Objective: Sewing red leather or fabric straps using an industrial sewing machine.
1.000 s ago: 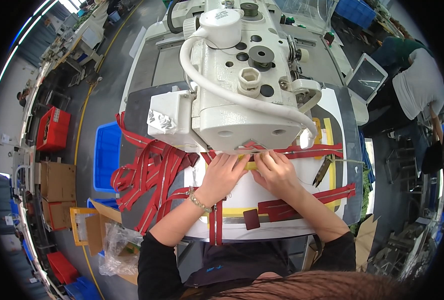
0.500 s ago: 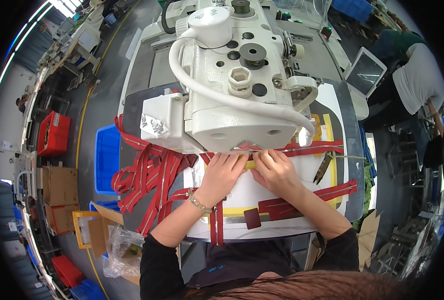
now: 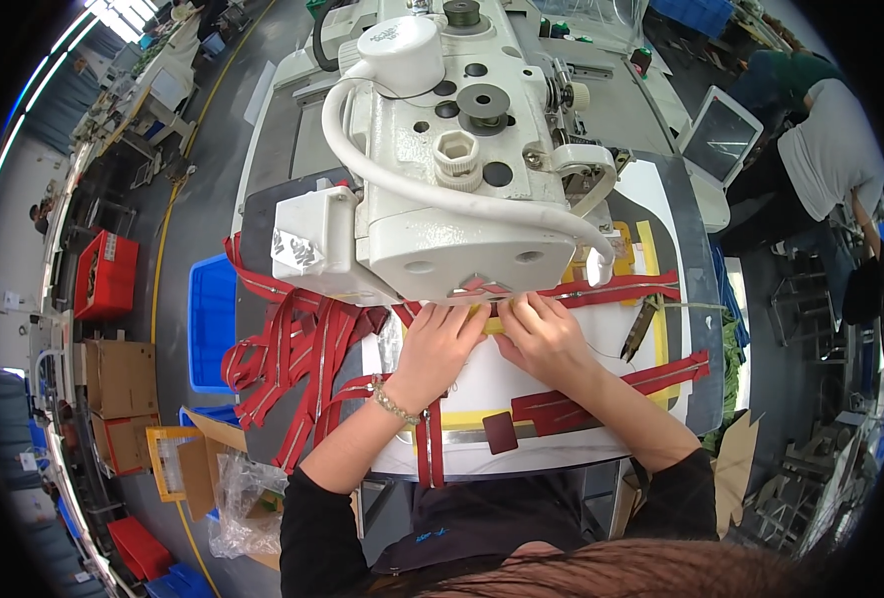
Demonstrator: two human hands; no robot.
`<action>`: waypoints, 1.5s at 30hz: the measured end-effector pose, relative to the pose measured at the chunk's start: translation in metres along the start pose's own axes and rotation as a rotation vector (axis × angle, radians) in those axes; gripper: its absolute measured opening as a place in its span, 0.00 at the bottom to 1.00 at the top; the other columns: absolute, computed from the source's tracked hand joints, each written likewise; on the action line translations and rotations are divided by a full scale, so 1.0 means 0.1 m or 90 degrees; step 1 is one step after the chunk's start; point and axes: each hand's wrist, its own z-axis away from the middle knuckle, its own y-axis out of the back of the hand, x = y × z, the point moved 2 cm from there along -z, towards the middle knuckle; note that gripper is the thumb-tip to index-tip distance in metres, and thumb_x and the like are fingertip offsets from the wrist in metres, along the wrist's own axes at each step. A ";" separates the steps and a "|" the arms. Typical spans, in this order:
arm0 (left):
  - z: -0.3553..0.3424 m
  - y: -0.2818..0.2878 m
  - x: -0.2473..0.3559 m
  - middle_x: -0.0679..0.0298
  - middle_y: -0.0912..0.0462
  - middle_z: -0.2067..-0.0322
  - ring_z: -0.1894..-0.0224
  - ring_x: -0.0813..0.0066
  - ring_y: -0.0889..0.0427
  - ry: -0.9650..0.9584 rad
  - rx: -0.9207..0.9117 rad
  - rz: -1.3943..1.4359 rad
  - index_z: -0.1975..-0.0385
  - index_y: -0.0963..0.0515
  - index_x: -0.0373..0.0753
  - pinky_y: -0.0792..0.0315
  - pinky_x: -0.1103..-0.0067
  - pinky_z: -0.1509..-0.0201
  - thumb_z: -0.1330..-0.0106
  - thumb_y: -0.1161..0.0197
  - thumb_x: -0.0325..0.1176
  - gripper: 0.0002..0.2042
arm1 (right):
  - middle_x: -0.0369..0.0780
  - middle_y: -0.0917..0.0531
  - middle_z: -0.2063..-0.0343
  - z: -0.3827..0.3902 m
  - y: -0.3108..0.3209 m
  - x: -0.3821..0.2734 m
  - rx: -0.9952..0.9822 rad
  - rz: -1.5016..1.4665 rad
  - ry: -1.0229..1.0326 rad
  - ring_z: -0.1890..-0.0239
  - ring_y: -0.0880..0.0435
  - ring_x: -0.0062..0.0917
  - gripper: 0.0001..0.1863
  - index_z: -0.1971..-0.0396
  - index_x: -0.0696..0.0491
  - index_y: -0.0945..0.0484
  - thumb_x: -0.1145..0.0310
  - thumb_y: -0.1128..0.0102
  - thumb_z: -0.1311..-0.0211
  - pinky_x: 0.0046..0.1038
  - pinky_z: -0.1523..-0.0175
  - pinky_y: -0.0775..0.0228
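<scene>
My left hand (image 3: 434, 347) and my right hand (image 3: 547, 342) are side by side at the front of a white sewing machine (image 3: 467, 254). Their bent fingers press on a red zipper (image 3: 616, 291) with silver teeth, which stretches out to the right. The machine head hides part of the fingertips and the zipper below it. Between the thumbs shows a bit of yellow (image 3: 493, 325). More red zippers (image 3: 307, 349) lie heaped beside my left hand. One zipper end (image 3: 430, 448) hangs over the table's near edge. Under my right forearm is another red zipper (image 3: 661, 377).
Thread snips (image 3: 642, 329) lie right of my right hand. A dark red square patch (image 3: 500, 432) rests near the front edge. Blue bin (image 3: 213, 324) stands left of the table, with a cardboard box (image 3: 203, 448) below it. A person (image 3: 831, 149) stands at the right.
The whole view has shifted slightly, moving the machine a little left in the picture. Both hands stay at the same spot on the zipper, with hardly any finger movement.
</scene>
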 end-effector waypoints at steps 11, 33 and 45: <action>0.00 -0.01 -0.02 0.66 0.24 0.64 0.62 0.70 0.25 0.000 0.017 0.003 0.51 0.23 0.41 0.32 0.73 0.55 0.43 0.36 0.39 0.19 | 0.47 0.24 0.61 -0.01 -0.03 0.02 0.016 0.004 0.007 0.55 0.21 0.37 0.21 0.59 0.62 0.22 0.66 0.36 0.53 0.30 0.50 0.27; -0.02 0.00 -0.02 0.67 0.25 0.68 0.64 0.71 0.25 -0.007 0.012 -0.019 0.50 0.23 0.43 0.33 0.74 0.57 0.42 0.37 0.39 0.19 | 0.47 0.23 0.62 -0.03 -0.02 0.03 0.011 0.001 0.004 0.56 0.21 0.37 0.20 0.60 0.62 0.22 0.65 0.36 0.52 0.29 0.51 0.28; -0.01 0.01 -0.02 0.60 0.25 0.51 0.45 0.65 0.27 0.011 -0.027 -0.017 0.54 0.23 0.37 0.33 0.70 0.43 0.45 0.37 0.35 0.18 | 0.46 0.23 0.63 -0.03 -0.04 0.01 0.000 -0.010 0.006 0.56 0.21 0.36 0.19 0.62 0.62 0.22 0.66 0.36 0.54 0.29 0.51 0.28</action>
